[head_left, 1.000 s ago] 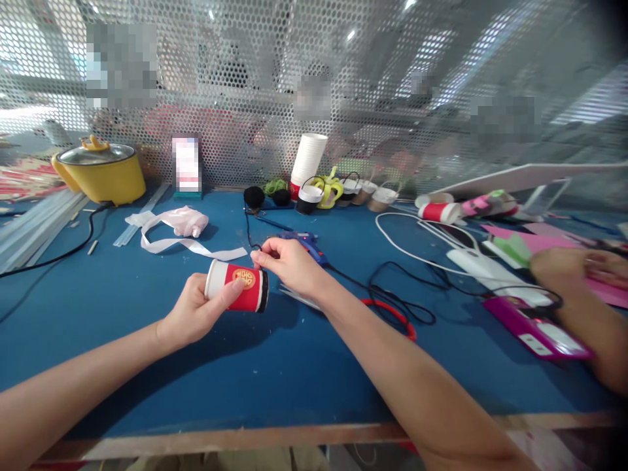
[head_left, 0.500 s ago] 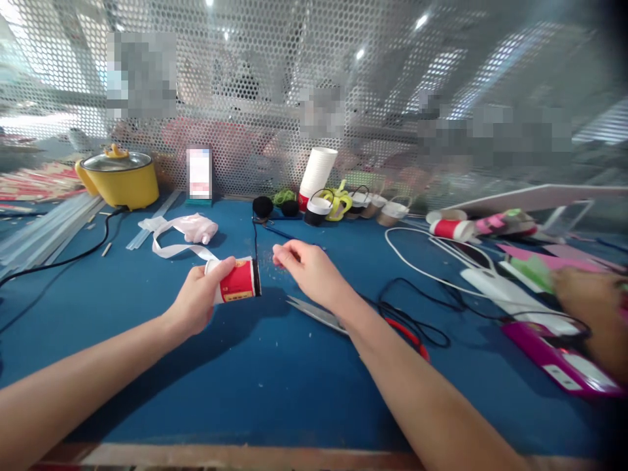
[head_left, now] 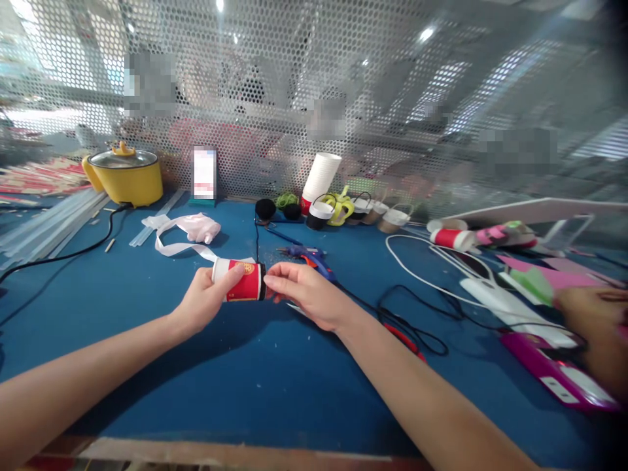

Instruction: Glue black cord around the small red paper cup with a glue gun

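Note:
My left hand (head_left: pixel 199 301) is wrapped round a red and white paper cup (head_left: pixel 248 289) lying on its side in the air above the table. Black yarn (head_left: pixel 263 284) forms a band at the cup's right end. At that band the fingers of my right hand (head_left: pixel 311 296) are pinched together, touching the yarn; the strand between them is hard to see. A yarn line runs down behind the cup from a black yarn ball (head_left: pixel 265 209). Beyond my right hand lies a blue glue gun (head_left: pixel 314 257). Scissors (head_left: pixel 405 340) with red handles are partly under my right forearm.
A pink bag with white ribbon (head_left: pixel 199 229) lies behind the cup. Along the back stand a yellow pot (head_left: pixel 128 180), a phone (head_left: pixel 204 173), stacked cups (head_left: pixel 321 178) and small handled cups (head_left: pixel 320 217). Cables and a purple power strip (head_left: pixel 554 373) lie right, near another person's hand (head_left: pixel 593 314).
My right hand has come left and down to the yarn-banded end of the cup. The cup has shifted slightly right and turned a little in my left hand. The glue gun has become visible.

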Demonstrator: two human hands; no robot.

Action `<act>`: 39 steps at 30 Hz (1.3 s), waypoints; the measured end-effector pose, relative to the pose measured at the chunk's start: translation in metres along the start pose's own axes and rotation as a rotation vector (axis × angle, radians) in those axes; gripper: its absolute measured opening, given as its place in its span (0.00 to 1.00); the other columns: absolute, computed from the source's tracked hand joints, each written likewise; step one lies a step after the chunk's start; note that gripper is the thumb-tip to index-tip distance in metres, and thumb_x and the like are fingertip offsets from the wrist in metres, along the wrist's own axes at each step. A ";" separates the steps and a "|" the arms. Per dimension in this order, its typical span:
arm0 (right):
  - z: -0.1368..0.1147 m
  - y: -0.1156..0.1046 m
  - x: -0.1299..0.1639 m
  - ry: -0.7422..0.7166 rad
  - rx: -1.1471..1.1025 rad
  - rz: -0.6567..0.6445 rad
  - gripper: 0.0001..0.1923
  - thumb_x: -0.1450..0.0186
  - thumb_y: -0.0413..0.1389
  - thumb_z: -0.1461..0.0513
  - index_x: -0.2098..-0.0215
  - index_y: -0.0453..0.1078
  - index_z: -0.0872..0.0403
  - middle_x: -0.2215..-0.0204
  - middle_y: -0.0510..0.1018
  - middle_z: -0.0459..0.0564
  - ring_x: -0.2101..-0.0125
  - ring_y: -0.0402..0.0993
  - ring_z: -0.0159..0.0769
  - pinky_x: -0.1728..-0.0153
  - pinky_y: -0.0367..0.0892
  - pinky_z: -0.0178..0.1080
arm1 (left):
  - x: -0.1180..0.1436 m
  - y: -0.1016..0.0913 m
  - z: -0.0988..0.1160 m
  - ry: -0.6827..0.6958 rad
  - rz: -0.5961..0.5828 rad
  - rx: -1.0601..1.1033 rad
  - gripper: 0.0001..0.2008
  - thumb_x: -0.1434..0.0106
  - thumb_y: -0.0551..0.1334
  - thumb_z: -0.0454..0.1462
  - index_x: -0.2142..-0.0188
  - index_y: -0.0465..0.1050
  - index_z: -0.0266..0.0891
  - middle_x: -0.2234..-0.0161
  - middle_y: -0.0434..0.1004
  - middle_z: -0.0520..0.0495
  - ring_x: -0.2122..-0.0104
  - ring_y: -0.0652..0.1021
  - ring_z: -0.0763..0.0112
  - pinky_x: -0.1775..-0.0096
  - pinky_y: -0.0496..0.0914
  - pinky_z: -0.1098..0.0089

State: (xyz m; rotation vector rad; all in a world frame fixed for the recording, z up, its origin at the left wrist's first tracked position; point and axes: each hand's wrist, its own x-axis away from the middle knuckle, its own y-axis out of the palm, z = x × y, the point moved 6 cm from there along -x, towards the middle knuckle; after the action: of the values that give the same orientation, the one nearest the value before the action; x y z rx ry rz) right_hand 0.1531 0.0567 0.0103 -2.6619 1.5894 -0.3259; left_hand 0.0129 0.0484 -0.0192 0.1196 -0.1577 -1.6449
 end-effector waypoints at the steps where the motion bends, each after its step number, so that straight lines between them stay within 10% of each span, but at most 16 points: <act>1: 0.003 0.000 0.000 0.009 -0.055 -0.002 0.09 0.45 0.56 0.58 0.72 0.65 0.56 0.76 0.71 0.45 0.74 0.66 0.28 0.70 0.60 0.35 | 0.001 0.000 0.002 0.025 -0.010 -0.035 0.18 0.49 0.63 0.48 0.77 0.74 0.33 0.83 0.72 0.51 0.82 0.68 0.77 0.77 0.63 0.75; 7: 0.003 -0.004 0.007 -0.086 -0.021 0.070 0.08 0.44 0.55 0.59 0.74 0.63 0.55 0.78 0.69 0.43 0.75 0.64 0.28 0.68 0.60 0.35 | 0.003 0.006 0.009 0.062 -0.174 -0.142 0.20 0.51 0.64 0.51 0.81 0.72 0.34 0.80 0.74 0.48 0.79 0.70 0.74 0.75 0.64 0.74; 17: -0.022 0.005 0.035 -0.535 0.654 0.117 0.06 0.39 0.50 0.63 0.74 0.61 0.53 0.72 0.69 0.48 0.69 0.64 0.33 0.66 0.61 0.37 | -0.009 0.012 0.001 -0.441 -0.250 0.259 0.18 0.53 0.65 0.49 0.73 0.76 0.35 0.72 0.78 0.43 0.75 0.76 0.68 0.70 0.69 0.70; 25: -0.028 -0.022 0.030 -0.427 0.620 0.358 0.12 0.35 0.45 0.55 0.64 0.67 0.53 0.62 0.74 0.52 0.59 0.69 0.39 0.56 0.62 0.41 | -0.012 0.017 0.003 -0.249 -0.251 0.093 0.15 0.58 0.70 0.43 0.77 0.73 0.34 0.80 0.74 0.51 0.81 0.70 0.77 0.77 0.61 0.76; 32: -0.031 0.008 0.017 -0.323 0.448 0.050 0.26 0.33 0.35 0.48 0.60 0.70 0.53 0.59 0.75 0.52 0.54 0.68 0.40 0.53 0.62 0.42 | -0.010 0.023 -0.003 -0.161 -0.280 0.061 0.15 0.56 0.69 0.44 0.77 0.71 0.34 0.82 0.72 0.53 0.82 0.70 0.79 0.77 0.63 0.77; 39: -0.034 0.007 0.002 -0.372 0.402 0.011 0.26 0.33 0.37 0.48 0.54 0.67 0.55 0.55 0.74 0.54 0.52 0.68 0.38 0.50 0.60 0.42 | -0.012 0.020 -0.014 -0.181 -0.195 0.025 0.16 0.57 0.69 0.44 0.78 0.71 0.34 0.82 0.73 0.51 0.81 0.71 0.75 0.76 0.65 0.75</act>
State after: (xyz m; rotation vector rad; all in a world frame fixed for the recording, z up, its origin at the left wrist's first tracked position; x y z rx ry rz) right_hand 0.1412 0.0550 0.0432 -2.2464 1.2697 -0.1206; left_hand 0.0362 0.0582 -0.0299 0.0044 -0.3127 -1.8484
